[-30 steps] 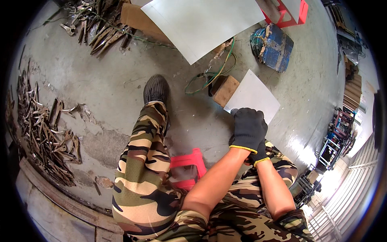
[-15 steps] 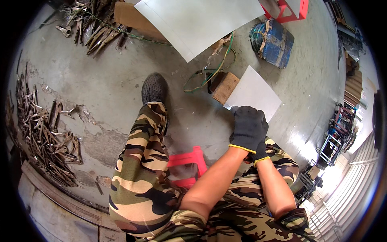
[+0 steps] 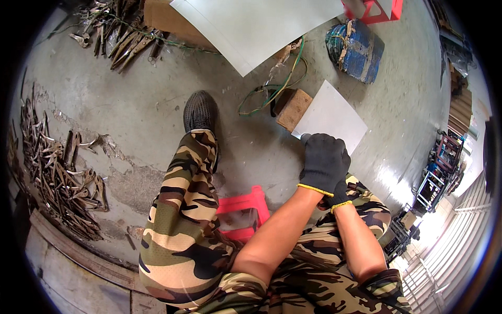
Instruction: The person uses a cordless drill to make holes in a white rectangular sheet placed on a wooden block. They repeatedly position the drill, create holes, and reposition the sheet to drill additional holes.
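Note:
My left hand point(image 3: 325, 162), in a dark grey glove with a yellow cuff, is closed, its fingers curled over the near corner of a small white sheet point(image 3: 334, 112). A small greyish tip shows beside its thumb side; what the hand grips is hidden. My right hand point(image 3: 341, 194), gloved alike, lies close behind and under the left one, its fingers covered. Beyond the hands, the sheet's left edge lies against a wooden block point(image 3: 294, 110).
A large pale sheet point(image 3: 251, 31) spreads at the top over a cardboard box point(image 3: 172, 23). A blue taped bundle point(image 3: 361, 52) stands far right. Green cord point(image 3: 285, 83) loops near the block. Rusty metal pieces point(image 3: 57, 172) pile at left. A red stool point(image 3: 243, 209) is between my legs.
The view has shifted slightly, moving the surroundings a little in the picture. Both hands stay together at the small sheet's near corner.

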### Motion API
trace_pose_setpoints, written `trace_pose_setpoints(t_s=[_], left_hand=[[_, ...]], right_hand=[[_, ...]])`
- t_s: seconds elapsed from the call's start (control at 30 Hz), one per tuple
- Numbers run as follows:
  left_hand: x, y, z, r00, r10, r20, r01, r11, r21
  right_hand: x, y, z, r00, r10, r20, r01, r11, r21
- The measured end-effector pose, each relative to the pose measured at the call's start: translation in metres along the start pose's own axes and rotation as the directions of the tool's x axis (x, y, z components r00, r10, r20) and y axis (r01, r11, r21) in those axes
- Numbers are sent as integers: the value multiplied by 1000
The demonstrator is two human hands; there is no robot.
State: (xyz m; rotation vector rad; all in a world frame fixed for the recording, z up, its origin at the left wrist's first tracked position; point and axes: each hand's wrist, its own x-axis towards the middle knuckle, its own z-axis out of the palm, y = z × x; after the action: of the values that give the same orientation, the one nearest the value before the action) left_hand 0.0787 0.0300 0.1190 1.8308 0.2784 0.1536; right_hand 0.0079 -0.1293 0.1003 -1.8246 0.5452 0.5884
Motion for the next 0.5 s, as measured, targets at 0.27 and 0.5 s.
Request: trace_pose_setpoints(t_s=[0.27, 0.5], left_hand=[[0, -3, -3, 998, -55, 26, 55, 998, 11], [1, 1, -6, 997, -58, 55, 60, 998, -35]], right_hand=[[-3, -21, 19, 999, 36, -26, -36, 999, -6], [17, 28, -11, 904, -272, 330, 10, 784, 620]])
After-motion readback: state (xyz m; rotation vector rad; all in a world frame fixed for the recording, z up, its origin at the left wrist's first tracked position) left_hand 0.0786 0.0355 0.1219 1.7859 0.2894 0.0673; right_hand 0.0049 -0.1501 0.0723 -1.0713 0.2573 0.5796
